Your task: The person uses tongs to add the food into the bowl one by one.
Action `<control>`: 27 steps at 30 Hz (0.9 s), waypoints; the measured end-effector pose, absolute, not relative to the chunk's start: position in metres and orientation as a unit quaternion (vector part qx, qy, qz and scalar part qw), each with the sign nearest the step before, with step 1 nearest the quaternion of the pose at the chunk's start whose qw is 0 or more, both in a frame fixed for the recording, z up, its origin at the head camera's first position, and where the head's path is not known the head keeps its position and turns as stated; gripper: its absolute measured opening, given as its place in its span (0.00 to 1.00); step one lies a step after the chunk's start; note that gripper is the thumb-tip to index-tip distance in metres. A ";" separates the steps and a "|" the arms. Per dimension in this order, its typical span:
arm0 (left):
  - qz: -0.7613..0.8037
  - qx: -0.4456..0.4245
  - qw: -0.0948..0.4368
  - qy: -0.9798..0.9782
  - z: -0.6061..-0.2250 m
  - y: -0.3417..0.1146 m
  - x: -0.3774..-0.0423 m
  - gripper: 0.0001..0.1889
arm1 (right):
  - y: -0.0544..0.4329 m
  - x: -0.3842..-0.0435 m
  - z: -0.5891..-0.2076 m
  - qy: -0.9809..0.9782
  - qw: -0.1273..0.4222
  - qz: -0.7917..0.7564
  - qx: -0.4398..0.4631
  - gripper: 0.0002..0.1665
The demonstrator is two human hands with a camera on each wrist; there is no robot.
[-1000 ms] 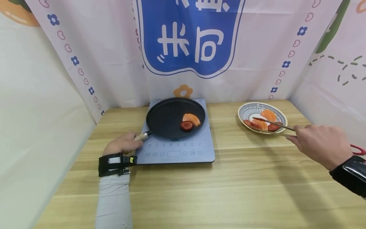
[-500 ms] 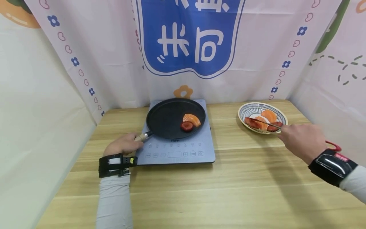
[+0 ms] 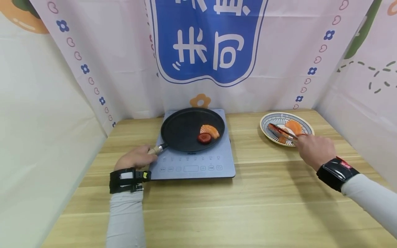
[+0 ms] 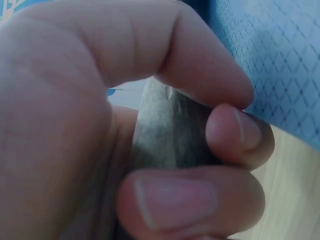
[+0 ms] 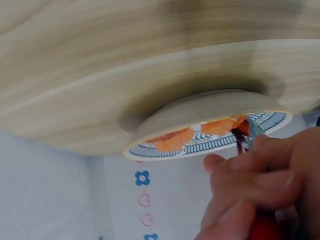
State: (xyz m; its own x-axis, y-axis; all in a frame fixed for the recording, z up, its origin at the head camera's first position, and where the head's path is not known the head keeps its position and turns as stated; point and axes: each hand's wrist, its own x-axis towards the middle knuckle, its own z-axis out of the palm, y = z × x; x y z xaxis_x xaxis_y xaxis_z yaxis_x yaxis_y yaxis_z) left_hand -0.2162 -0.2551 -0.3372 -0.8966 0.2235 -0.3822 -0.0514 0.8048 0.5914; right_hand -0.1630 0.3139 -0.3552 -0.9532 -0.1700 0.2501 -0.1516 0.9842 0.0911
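Note:
My left hand [image 3: 134, 158] grips the wooden handle [image 3: 154, 150] of a flat black frying pan [image 3: 180, 129]. In the left wrist view my fingers [image 4: 190, 200] curl round that handle. An orange salmon slice [image 3: 211, 130] and a dark red round slice [image 3: 204, 138] lie at the pan's right side. My right hand [image 3: 316, 150] holds metal tongs [image 3: 286, 133] over a patterned plate [image 3: 276, 119]. The tongs' tips are at a reddish slice [image 3: 274, 130] on the plate's left. Salmon pieces [image 3: 293, 126] lie beside it; my hand partly covers another red piece.
Under the pan is a grey induction cooker [image 3: 227, 165] with touch controls. Both stand on a wooden table [image 3: 198, 210]. Behind them hangs a printed cloth [image 3: 130, 82], and more cloth closes off both sides. The plate stands at the back right.
My right hand has moved left towards the plate, and the tongs' arms have come closer together around the reddish slice. My left hand stays on the pan handle.

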 end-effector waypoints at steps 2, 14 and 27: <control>0.308 0.049 0.221 0.924 -0.337 -0.255 -0.216 0.12 | 0.317 -0.169 -0.359 -0.991 0.110 -0.021 0.070 0.23; 0.307 0.061 0.219 0.924 -0.333 -0.256 -0.213 0.13 | 0.328 -0.194 -0.368 -0.996 0.024 0.085 -0.029 0.27; 0.304 0.067 0.218 0.925 -0.335 -0.253 -0.214 0.13 | 0.321 -0.197 -0.355 -0.967 -0.072 0.190 -0.152 0.35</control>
